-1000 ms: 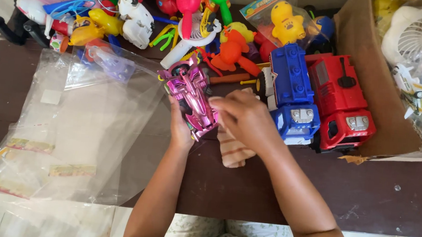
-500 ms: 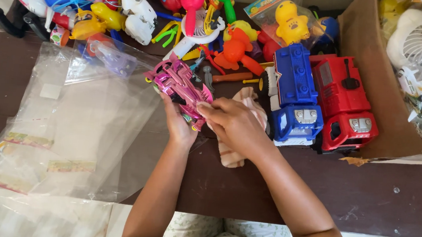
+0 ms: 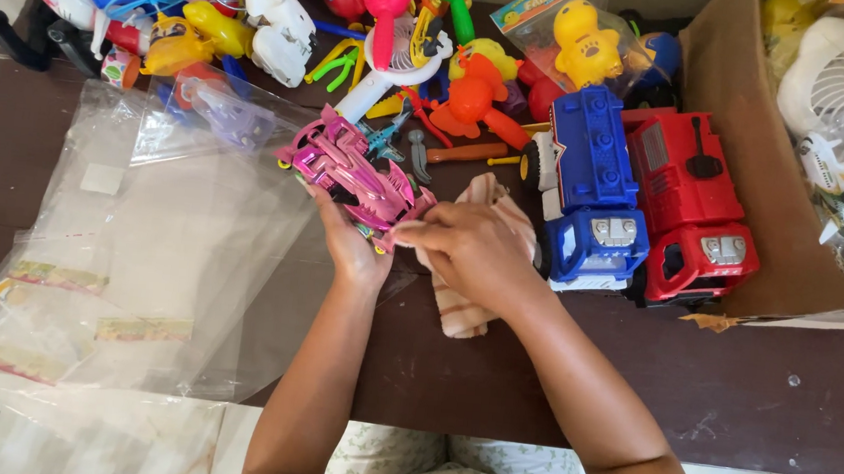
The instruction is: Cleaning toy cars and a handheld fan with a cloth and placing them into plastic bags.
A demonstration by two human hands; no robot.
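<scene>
Pink toy car (image 3: 352,173) held above the dark counter (image 3: 751,393), beside clear bags (image 3: 170,247).
Left hand (image 3: 349,241) cradles it from beneath; right hand (image 3: 471,256) pinches its rear end, steadying it; striped cloth (image 3: 461,315) lies underneath.

We've got a dark brown table (image 3: 751,393) here, pretty scuffed. Lying on it are clear plastic bags (image 3: 138,275), a striped cloth (image 3: 461,310), blue truck (image 3: 591,195), red truck (image 3: 691,203) and a cardboard box (image 3: 748,172).

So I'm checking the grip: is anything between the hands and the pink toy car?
Nothing visible. The left hand holds the pink toy car from beneath; the right hand touches its rear end, with a striped cloth lying under that hand.
</scene>
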